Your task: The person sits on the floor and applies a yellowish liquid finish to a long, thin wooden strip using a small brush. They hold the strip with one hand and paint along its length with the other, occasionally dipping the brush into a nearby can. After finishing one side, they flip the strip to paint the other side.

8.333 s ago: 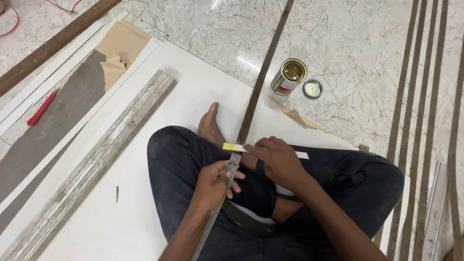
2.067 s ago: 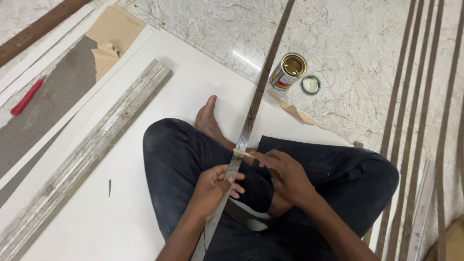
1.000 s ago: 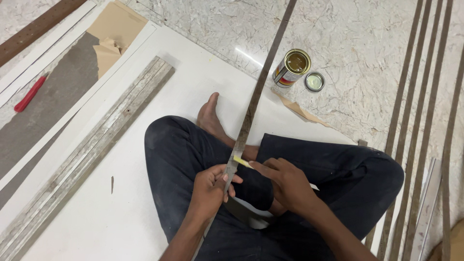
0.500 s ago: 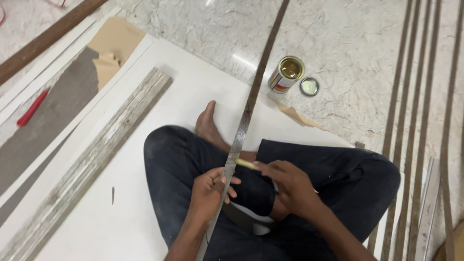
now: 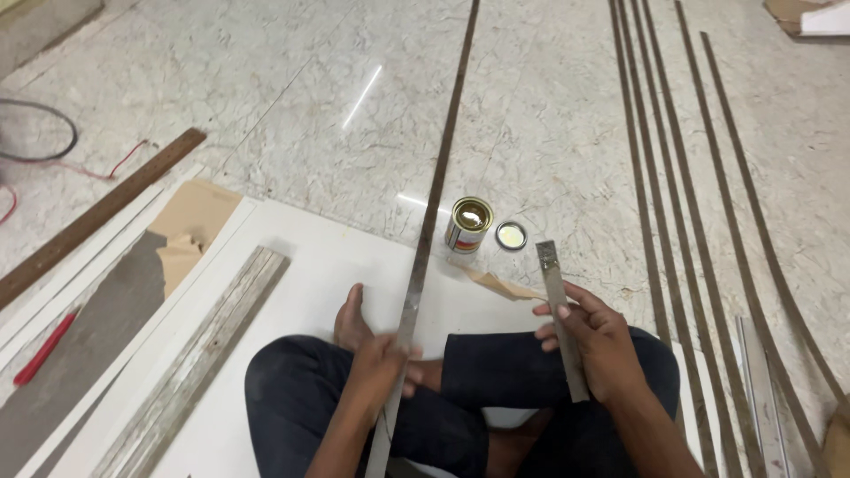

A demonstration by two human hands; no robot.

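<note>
I sit cross-legged on a white board (image 5: 301, 265). My left hand (image 5: 382, 361) grips a long thin metal strip (image 5: 443, 159) that runs from my lap far out across the marble floor. My right hand (image 5: 595, 343) holds a short flat grey spreader blade (image 5: 560, 319), lifted upright and away from the strip, its tip pointing toward an open tin can (image 5: 468, 225). The can's round lid (image 5: 511, 235) lies beside it on the floor.
Several more long strips (image 5: 651, 177) lie on the floor at right. A weathered wooden plank (image 5: 204, 354) lies left of my knee. Cardboard (image 5: 190, 217), a brown wooden batten (image 5: 97, 217), a red tool (image 5: 44, 347) and a cable (image 5: 35, 133) are at far left.
My right hand has left the strip and lifted the blade up to the right. My view has tilted up, showing more floor ahead. My left hand still grips the strip.
</note>
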